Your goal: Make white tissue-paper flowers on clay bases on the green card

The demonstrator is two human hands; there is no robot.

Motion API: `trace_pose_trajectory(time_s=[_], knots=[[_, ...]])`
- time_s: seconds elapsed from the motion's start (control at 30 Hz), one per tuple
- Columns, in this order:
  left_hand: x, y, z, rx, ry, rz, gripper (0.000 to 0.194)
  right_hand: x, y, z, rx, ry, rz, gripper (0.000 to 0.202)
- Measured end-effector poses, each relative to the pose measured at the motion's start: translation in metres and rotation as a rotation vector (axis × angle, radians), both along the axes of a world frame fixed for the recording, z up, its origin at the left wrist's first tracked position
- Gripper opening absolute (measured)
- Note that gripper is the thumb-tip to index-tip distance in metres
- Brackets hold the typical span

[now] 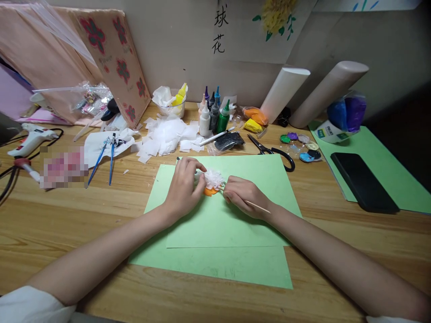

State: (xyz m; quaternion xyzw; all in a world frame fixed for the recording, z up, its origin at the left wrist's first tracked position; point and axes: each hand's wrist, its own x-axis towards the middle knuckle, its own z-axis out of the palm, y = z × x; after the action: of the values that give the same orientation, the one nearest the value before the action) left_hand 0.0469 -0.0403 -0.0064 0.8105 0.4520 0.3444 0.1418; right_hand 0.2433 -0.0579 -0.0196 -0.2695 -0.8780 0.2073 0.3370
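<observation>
A fluffy white paper piece with an orange piece at its lower edge lies on the upper part of the green paper. My left hand is curved at its left side, thumb and forefinger touching the white part, with a gap between them. On the right, my right hand is closed round a thin wooden stick. The stick's tip reaches the edge where white and orange meet. Part of the piece is hidden behind my left fingers.
White paper squares, paint bottles and black scissors lie beyond the green paper. A glue gun and blue brushes are at the left. At the right, a black phone rests on more green sheets.
</observation>
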Motion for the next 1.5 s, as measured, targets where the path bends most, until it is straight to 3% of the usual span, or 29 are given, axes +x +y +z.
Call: trace_pose_trajectory(time_s=[0.17,0.3,0.4,0.5,0.73,0.87,0.97,1.17,1.5], knots=[[-0.001,0.002,-0.002,-0.096,-0.05,0.028,0.009,-0.006,-0.004,0.002,-0.187,0.066,-0.158,0.037],[0.0,-0.001,0.001,-0.066,-0.017,-0.07,0.012,-0.009,-0.006,0.003,-0.299,0.104,-0.229,0.038],[0.001,-0.003,0.003,-0.038,0.08,-0.164,0.016,-0.009,-0.007,0.004,-0.228,0.105,-0.194,0.037],[0.002,-0.003,0.002,-0.035,0.151,-0.179,0.01,-0.008,-0.009,0.005,-0.103,0.102,-0.162,0.036],[0.001,0.0,0.0,-0.044,0.05,-0.076,0.008,-0.007,-0.012,0.003,0.03,0.16,-0.103,0.034],[-0.012,0.016,0.001,-0.008,0.01,0.144,0.012,-0.005,-0.014,0.002,0.018,0.259,-0.094,0.035],[-0.026,0.033,-0.001,0.015,0.105,0.251,0.015,-0.004,-0.015,0.003,-0.055,0.281,-0.139,0.037],[-0.035,0.043,-0.006,0.067,0.285,0.211,0.017,-0.005,-0.016,0.005,-0.101,0.275,-0.161,0.039],[-0.032,0.038,-0.006,0.095,0.253,0.211,0.026,-0.005,-0.016,0.002,-0.068,0.288,-0.148,0.039]])
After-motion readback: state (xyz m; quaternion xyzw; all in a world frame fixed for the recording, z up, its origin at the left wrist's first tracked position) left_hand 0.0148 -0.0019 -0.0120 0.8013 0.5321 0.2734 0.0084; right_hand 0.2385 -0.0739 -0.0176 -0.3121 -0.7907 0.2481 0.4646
